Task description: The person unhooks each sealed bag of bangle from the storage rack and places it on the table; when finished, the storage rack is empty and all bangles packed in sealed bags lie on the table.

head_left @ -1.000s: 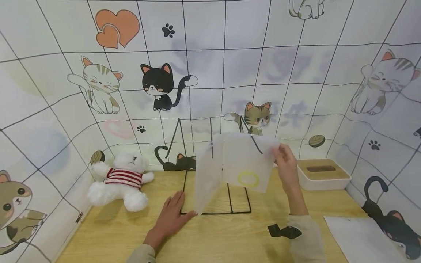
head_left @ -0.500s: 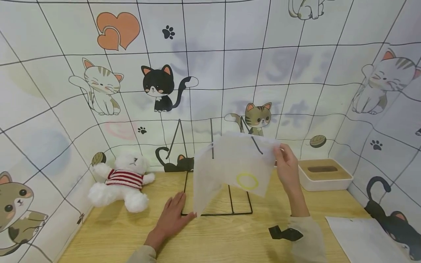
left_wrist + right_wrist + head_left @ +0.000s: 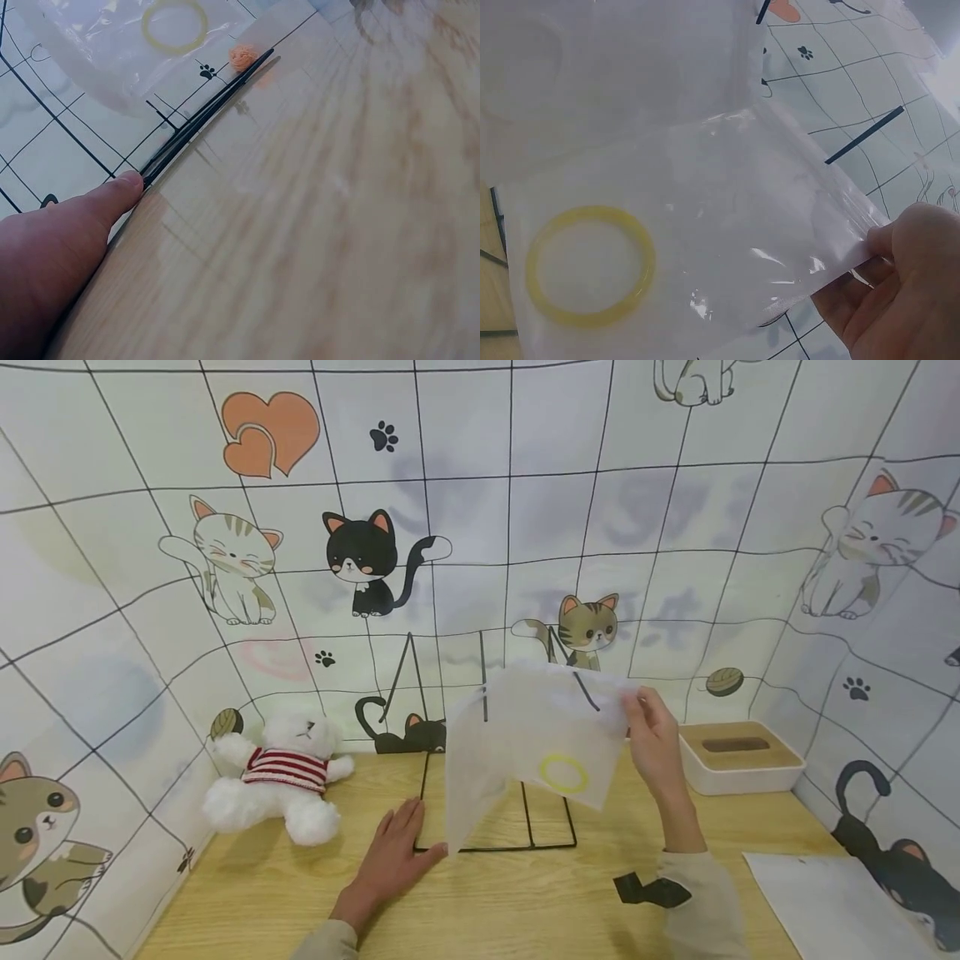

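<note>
My right hand (image 3: pixel 656 735) pinches the upper right corner of a translucent zip bag (image 3: pixel 555 718) between thumb and fingers. A yellow ring (image 3: pixel 647 266) shows in its lower part. The bag overlaps an angled black prong of a wire display rack (image 3: pixel 495 848). A second pale bag (image 3: pixel 472 768) hangs to its left, by another prong; a faint ring outline shows through it in the right wrist view. My left hand (image 3: pixel 393 852) lies flat, fingers extended, at the front left corner of the rack's base, its thumb (image 3: pixel 120 193) touching the frame. The bags hide the rack's middle.
A white teddy bear (image 3: pixel 285 777) in a striped sweater sits at the left. A white box with a wooden lid (image 3: pixel 738 764) stands at the back right. White paper (image 3: pixel 817 902) lies at the right edge of the wooden table (image 3: pixel 480 910). A cat-print backdrop (image 3: pixel 465 527) encloses it.
The lower right corner of the ringed bag has swung slightly down and left. Both hands have stayed nearly in place.
</note>
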Motion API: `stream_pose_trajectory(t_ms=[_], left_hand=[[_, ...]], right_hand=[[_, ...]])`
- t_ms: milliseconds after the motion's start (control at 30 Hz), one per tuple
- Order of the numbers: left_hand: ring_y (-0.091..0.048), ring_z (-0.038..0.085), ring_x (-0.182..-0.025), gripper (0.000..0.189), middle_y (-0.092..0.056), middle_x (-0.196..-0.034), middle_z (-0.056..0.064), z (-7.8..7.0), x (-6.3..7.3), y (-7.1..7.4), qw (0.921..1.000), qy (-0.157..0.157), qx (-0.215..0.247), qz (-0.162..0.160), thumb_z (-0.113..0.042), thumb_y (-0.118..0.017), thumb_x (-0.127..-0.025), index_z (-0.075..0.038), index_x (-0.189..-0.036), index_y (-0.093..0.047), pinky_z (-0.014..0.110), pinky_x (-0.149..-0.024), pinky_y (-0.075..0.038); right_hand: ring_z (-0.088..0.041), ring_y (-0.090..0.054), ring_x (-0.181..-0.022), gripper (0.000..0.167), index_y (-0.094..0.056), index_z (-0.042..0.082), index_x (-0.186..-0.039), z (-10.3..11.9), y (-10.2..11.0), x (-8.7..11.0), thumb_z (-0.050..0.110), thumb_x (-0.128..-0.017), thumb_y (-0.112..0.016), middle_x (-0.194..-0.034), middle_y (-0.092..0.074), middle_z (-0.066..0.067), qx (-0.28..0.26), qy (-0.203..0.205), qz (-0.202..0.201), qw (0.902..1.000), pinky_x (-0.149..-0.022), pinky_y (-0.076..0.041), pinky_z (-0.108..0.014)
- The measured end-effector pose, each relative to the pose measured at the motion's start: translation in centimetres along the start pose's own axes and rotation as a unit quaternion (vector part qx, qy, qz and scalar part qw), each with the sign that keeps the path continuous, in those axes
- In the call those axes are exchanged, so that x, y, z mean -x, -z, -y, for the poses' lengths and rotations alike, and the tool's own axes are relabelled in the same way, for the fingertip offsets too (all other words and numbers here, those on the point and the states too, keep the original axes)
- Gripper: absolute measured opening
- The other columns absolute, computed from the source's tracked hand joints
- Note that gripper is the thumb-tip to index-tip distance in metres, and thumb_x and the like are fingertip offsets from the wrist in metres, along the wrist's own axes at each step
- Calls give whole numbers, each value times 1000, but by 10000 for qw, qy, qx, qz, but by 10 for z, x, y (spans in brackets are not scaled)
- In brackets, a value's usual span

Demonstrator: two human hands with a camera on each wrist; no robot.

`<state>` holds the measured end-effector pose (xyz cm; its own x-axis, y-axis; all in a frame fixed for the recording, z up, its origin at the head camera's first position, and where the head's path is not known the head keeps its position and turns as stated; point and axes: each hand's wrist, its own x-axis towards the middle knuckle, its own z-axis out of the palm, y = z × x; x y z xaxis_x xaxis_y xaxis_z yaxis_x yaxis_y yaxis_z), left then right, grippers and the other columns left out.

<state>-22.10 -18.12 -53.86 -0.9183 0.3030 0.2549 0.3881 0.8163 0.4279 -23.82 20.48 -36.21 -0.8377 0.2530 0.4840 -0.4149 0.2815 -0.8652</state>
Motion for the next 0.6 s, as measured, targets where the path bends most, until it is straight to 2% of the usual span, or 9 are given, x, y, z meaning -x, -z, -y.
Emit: stream_pose_trajectory(t_ms=[233, 300, 467, 600], left_hand=[[-31, 32, -150, 81, -35, -159, 19, 1, -2, -1, 9994, -114, -320, -59, -50, -57, -96, 4, -153, -35, 52, -124, -18], [-30, 32, -150, 83, -34, -160, 18, 1, -2, -1, 9993, -102, -348, -38, -52, -56, -96, 3, -153, -34, 53, -124, -18], [-28, 31, -151, 94, -33, -161, 16, 1, -2, -2, 9998, 44, -186, 11, -65, -55, -92, 1, -155, -32, 54, -124, -17], [-25, 31, -152, 94, -31, -162, 15, 1, -1, -2, 9998, 147, 19, 104, -64, -56, -92, -1, -156, -30, 52, -125, -13]], right_hand=[[-4, -51, -80, 28, -59, -3, -114, 2, 4, -3, 23, -106, -49, -85, -56, 16, 56, -11, -165, 9998, -68, -45, -16], [-4, -49, -79, 27, -59, -3, -112, 3, 4, -3, 22, -106, -49, -84, -55, 17, 68, -17, -208, 9998, -67, -44, -16], [-7, -45, -75, 25, -58, -2, -110, 4, 7, -2, 21, -106, -49, -79, -50, 12, 55, -125, -206, 9997, -62, -41, -17], [-4, -43, -63, 24, -58, 0, -109, 6, 8, -2, 22, -105, -51, -76, -51, 11, -100, -287, -170, 9994, -52, -38, -16]])
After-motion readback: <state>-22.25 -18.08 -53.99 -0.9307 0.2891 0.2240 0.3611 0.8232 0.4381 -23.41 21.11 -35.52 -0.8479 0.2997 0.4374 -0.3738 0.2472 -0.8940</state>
